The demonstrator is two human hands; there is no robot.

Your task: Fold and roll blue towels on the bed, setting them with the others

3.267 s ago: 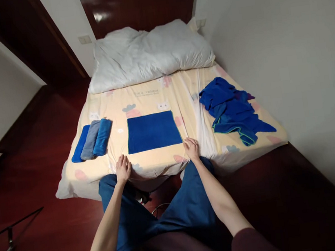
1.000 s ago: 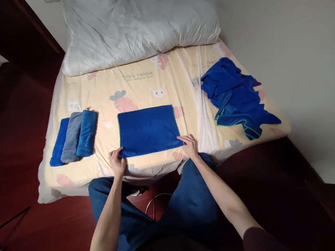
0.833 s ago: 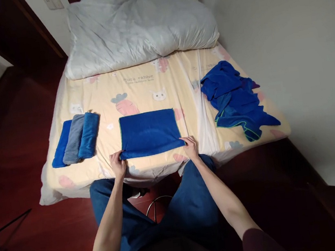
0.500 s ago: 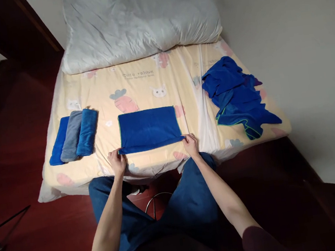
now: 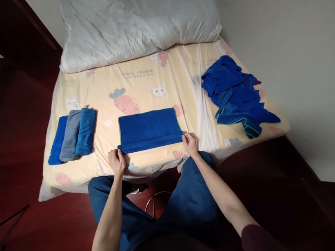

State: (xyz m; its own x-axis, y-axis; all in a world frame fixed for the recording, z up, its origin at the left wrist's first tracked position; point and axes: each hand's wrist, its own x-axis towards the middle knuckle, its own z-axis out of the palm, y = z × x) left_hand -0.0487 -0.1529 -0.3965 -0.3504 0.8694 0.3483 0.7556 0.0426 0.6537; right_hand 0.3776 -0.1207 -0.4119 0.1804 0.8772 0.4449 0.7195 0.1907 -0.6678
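The blue towel (image 5: 149, 127) in front of me is soft, fuzzy cloth, matt, with a thin green edge. My left hand (image 5: 116, 162) and my right hand (image 5: 190, 144) each pinch its near rolled edge. The three rolled towels (image 5: 72, 134) at ten o'clock are the same fuzzy cloth, two blue and one grey. The pile of blue towels (image 5: 235, 96) at two o'clock is crumpled and matt. The bed sheet (image 5: 137, 84) is thin, smooth yellow cloth with printed carrots and rabbits. The pillow (image 5: 138, 20) at twelve o'clock is white wrinkled cloth. The floor (image 5: 8, 163) is dark red wood, a bit shiny. My trousers (image 5: 190, 205) are blue cloth.
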